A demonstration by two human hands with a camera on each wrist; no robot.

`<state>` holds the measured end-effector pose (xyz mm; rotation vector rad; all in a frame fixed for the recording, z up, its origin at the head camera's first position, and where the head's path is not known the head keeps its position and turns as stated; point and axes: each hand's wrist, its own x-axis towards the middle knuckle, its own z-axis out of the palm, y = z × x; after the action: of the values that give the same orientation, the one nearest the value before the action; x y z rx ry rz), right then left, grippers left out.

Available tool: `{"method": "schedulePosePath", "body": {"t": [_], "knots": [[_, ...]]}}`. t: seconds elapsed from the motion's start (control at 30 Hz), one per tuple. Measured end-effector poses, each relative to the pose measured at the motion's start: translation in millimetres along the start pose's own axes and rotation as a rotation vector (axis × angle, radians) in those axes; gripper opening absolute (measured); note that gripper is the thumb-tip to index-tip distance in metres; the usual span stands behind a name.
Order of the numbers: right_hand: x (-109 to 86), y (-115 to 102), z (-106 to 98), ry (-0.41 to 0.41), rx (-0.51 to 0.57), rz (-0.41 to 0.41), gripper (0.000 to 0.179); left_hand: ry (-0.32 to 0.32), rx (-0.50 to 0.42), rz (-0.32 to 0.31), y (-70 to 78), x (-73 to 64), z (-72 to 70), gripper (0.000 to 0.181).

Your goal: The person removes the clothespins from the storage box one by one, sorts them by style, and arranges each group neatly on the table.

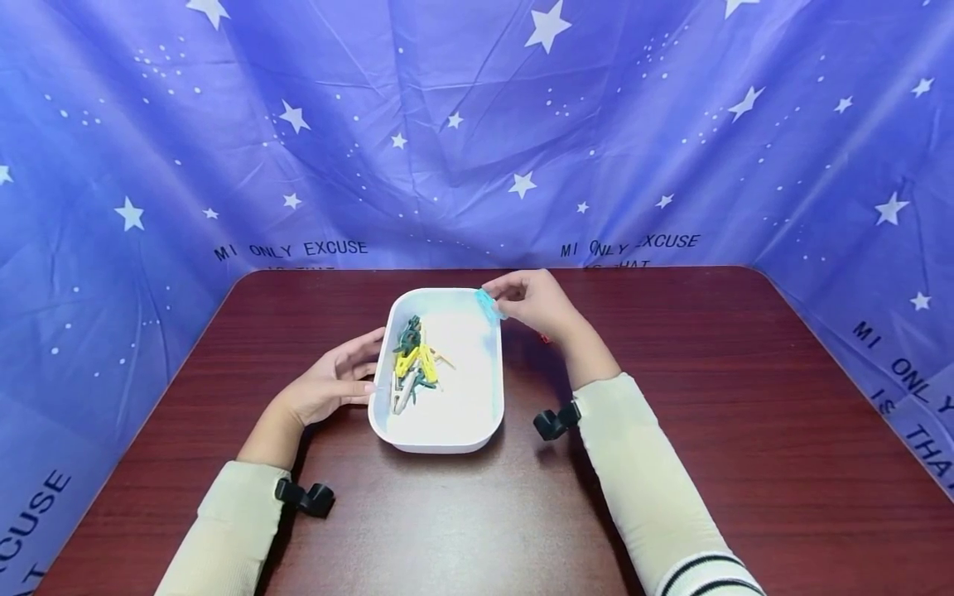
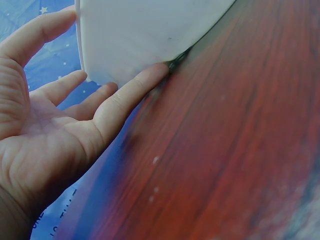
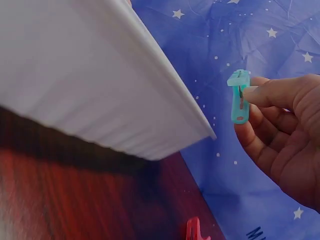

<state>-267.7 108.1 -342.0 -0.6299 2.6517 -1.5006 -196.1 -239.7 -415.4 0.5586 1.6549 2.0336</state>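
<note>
A white plastic bin (image 1: pixel 455 430) stands on the table. Along its left side lie several clothespins, among them dark green ones (image 1: pixel 408 338), yellow ones (image 1: pixel 428 364) and a whitish one (image 1: pixel 405 391). My left hand (image 1: pixel 335 381) rests against the bin's left wall, its fairly straight fingers spread along the outside in the left wrist view. Between thumb and fingers, my right hand (image 1: pixel 540 305) pinches a teal plastic clothespin (image 3: pixel 240 100) near the bin's far right corner. In the right wrist view this clothespin is upright and apart from the bin wall.
A red clip (image 3: pixel 194 229) lies on the dark red wooden table (image 1: pixel 715 414), right of the bin and partly behind the right wrist in the head view. Blue star-printed cloth (image 1: pixel 462 165) hangs behind and beside the table. Each sleeve carries a black strap mount (image 1: pixel 550 424).
</note>
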Motion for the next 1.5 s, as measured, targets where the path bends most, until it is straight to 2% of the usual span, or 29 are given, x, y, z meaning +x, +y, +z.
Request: {"method": "schedulePosePath", "body": {"t": [0.23,0.5,0.83,1.03,1.27,1.5], "knots": [[-15.9,13.7,-8.4,0.122,0.037,0.002,0.024,-0.008,-0.004,-0.001,-1.0,1.7,1.1,0.085],[-33.7,31.1,-19.7,0.249,-0.01,-0.002,0.026,-0.015,-0.023,-0.006,-1.5,2.0,1.8,0.086],[-52.5,46.9,-37.6,0.335,-0.035,0.024,0.027,-0.009,-0.017,0.001,0.1,1.0,3.8,0.087],[-59.6,59.5,-48.6,0.401,-0.01,0.023,0.027,-0.005,-0.018,0.005,0.8,1.1,4.1,0.087],[-66.9,72.5,-59.6,0.448,0.038,0.068,0.029,-0.009,-0.019,0.008,0.4,0.3,3.4,0.087],[-71.9,83.1,-68.8,0.496,0.009,0.122,0.028,-0.016,-0.021,0.013,-0.4,0.5,1.8,0.086]]}}
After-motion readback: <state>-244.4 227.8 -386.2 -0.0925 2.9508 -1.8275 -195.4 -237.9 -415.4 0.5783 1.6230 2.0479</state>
